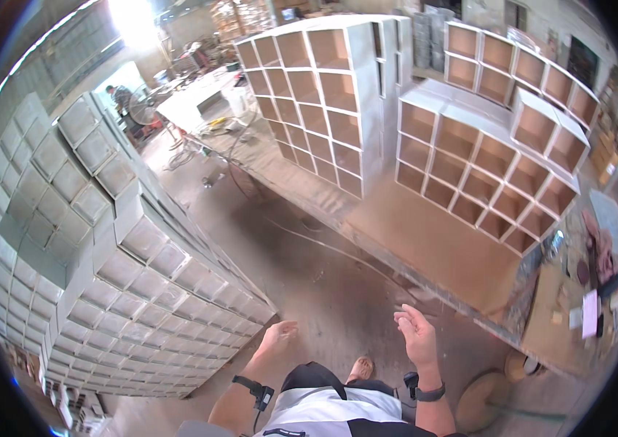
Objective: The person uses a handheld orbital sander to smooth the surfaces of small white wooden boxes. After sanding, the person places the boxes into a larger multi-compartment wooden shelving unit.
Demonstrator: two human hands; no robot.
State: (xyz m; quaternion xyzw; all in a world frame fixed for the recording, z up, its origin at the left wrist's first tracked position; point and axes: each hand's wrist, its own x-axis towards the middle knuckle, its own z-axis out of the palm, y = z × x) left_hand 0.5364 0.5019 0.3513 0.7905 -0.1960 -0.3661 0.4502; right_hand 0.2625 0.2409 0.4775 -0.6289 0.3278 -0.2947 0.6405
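Observation:
My left hand [278, 339] is held out in the air over the floor, its fingers loosely bent and apart, with nothing in them. Closest to it is the lower corner of a tall stack of whitish box-like compartments [134, 309]. On the other side, my right hand [418, 336] is raised with the palm turned inward and fingers apart, holding nothing. It is near the front edge of a long worktable [425, 244], without touching it. White-edged cubby units with brown insides stand on that table: a tall one [309, 102] and a lower, wider one [480, 160].
More pale stacks [28, 197] rise at the far left. Another cubby row [516, 62] stands at the back right. A cable [301, 240] trails by the table. Round brown stools or discs [483, 400] sit at lower right. A person [116, 96] is beside a large fan [141, 108] far off.

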